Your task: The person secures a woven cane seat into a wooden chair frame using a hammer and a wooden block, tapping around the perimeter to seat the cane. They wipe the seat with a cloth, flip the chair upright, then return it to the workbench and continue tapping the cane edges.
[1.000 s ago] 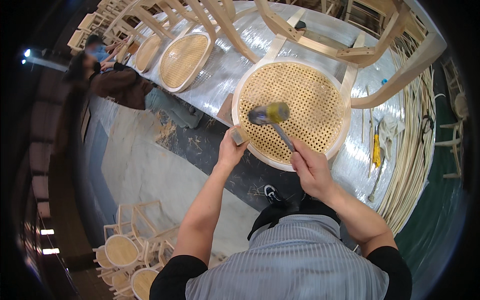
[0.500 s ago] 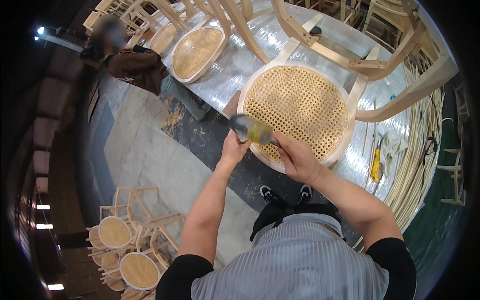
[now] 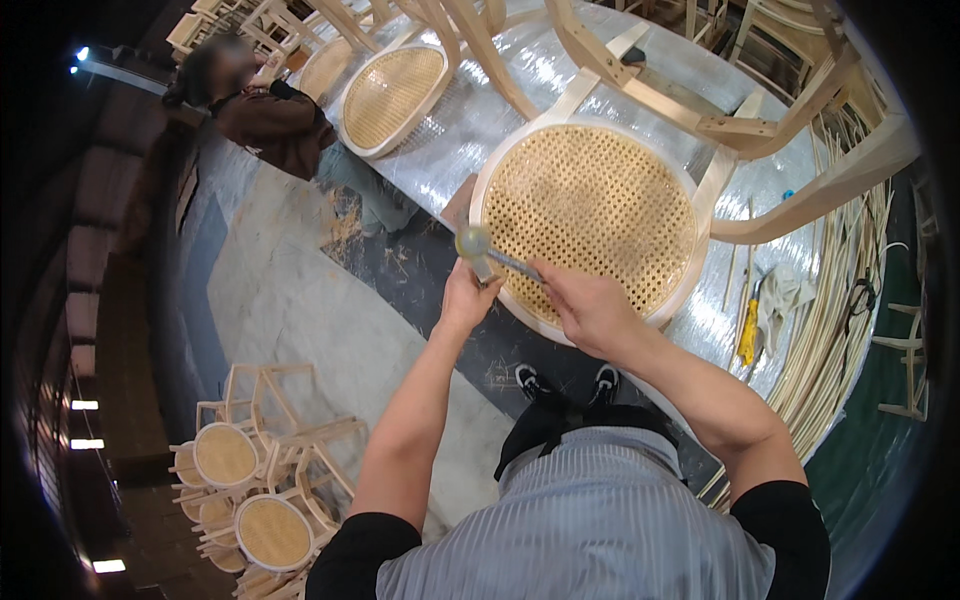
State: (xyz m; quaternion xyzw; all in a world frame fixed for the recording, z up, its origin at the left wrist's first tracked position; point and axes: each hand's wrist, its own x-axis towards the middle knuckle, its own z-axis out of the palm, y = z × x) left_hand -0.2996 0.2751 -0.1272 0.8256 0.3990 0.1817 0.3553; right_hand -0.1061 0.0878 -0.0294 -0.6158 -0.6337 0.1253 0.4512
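Note:
A round cane seat (image 3: 592, 215) in a pale wooden rim lies on the table, with the chair's wooden legs (image 3: 665, 112) rising beyond it. My right hand (image 3: 592, 308) is closed around the handle of a mallet (image 3: 473, 241) with a rounded, yellowish-grey head. At the seat's left front edge, my left hand (image 3: 468, 298) pinches a small flat, light-coloured piece (image 3: 484, 271). Just over that piece, the mallet head overlaps it in view; whether they touch I cannot tell. The lower end of the piece is hidden by my fingers.
A plastic-covered table (image 3: 455, 190) carries another cane seat (image 3: 393, 97), a yellow-handled tool (image 3: 749, 335), a white cloth (image 3: 783, 300) and long cane strips (image 3: 835, 310). A person (image 3: 270, 125) stands at the far left. Chairs (image 3: 250, 480) are stacked on the floor behind left.
The mallet head has swung left from over the seat's front edge to above my left hand, and my right wrist has turned with it. My left hand has stayed nearly still.

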